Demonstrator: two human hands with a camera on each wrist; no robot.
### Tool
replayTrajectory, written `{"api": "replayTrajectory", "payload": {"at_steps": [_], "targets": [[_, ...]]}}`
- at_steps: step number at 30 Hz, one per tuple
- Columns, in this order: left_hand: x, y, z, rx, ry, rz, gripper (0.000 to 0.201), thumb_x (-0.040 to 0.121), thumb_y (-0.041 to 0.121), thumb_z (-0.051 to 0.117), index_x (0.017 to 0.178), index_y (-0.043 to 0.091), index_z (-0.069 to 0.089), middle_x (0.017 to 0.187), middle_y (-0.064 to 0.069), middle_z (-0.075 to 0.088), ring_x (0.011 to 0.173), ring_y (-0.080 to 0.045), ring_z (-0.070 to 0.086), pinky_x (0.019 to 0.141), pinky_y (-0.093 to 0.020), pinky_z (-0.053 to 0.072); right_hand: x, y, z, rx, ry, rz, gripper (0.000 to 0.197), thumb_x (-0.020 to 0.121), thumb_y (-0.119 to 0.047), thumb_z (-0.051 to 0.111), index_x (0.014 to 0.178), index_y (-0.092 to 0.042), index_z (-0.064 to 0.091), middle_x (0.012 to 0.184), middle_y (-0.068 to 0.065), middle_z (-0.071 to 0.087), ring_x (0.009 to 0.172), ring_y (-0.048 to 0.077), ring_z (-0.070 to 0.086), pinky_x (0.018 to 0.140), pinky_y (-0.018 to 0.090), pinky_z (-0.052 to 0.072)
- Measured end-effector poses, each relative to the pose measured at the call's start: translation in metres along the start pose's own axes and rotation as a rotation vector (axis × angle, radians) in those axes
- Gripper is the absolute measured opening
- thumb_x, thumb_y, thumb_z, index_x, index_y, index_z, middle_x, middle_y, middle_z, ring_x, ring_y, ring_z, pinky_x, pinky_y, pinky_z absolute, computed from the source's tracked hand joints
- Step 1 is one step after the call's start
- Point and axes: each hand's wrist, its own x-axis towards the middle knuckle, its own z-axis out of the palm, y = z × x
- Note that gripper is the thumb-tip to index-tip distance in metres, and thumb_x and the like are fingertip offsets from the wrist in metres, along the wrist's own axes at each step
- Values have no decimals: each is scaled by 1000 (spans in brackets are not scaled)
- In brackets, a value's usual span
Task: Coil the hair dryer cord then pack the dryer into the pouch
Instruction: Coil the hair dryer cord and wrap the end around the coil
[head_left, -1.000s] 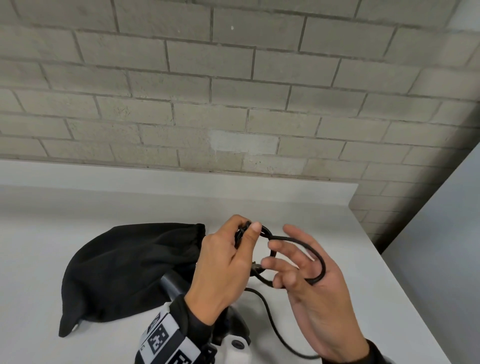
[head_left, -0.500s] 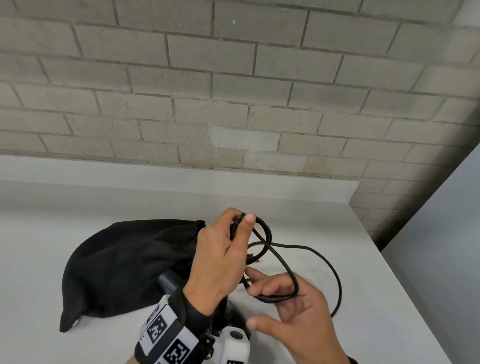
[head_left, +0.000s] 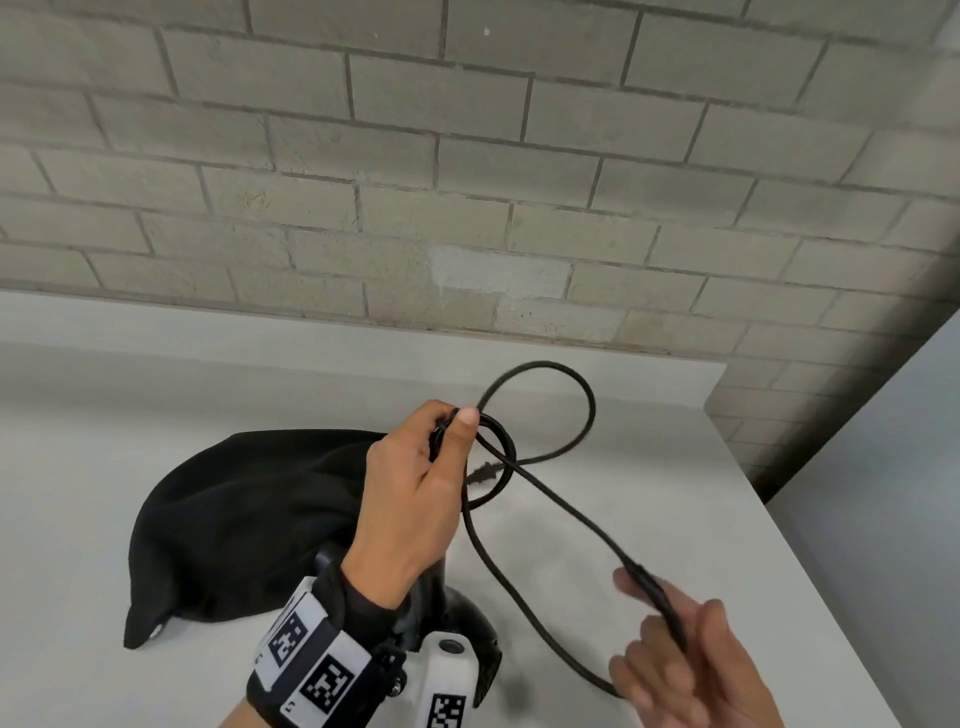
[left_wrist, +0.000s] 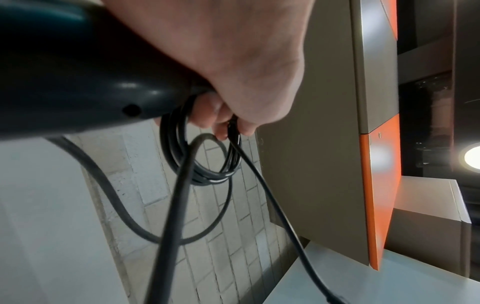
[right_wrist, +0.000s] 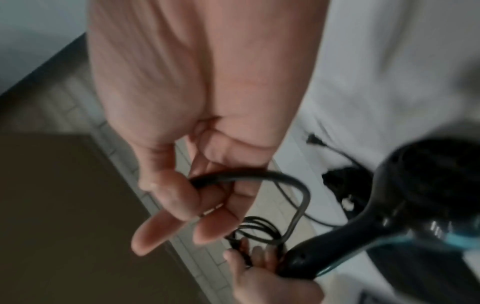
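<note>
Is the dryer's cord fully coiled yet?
Partly coiled: left hand pinches small loops, while cord runs loose to right hand.

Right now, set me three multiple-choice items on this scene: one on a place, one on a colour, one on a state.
1. Where does the pouch lie?
A. on the table, left of the left hand
B. over the right hand
C. on the floor

2. What colour is the cord?
A. white
B. black
C. orange

3. What is the left hand doing?
A. lying flat on the table
B. pinching the coiled loops of cord
C. reaching into the pouch

Answers:
1. A, the head view shows it on the table beside that hand.
2. B, black in every view.
3. B, its thumb presses the loops while the right hand holds the loose cord.
</note>
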Motion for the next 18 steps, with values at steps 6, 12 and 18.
{"api": "replayTrajectory", "payload": {"at_steps": [6,12,18], "targets": [[-2,-1,3,31,-27,34,41,95,59,45,78,24,61,56,-7,47,48,-8,38,51,-30,37,-15,-3,-37,-975,-88,250,30,73,-35,84,89,-10,77,79,14,75,87,35,71,108,29,41],[-2,2,5,21,-37,24,37,94,45,47,80,15,64,50,14,51,47,-3,46,51,-9,34,-21,-27,-57,-1038,39,363,33,69,-38,86,88,-13,76,73,10,70,76,19,67,77,22,46],[-4,4,9,14,-43,49,36,94,46,48,80,17,64,48,7,44,45,-8,39,48,-13,33,-30,-50,-58,-1327,-63,320,12,77,-42,76,74,-31,74,84,-6,74,91,10,68,89,20,44]]}}
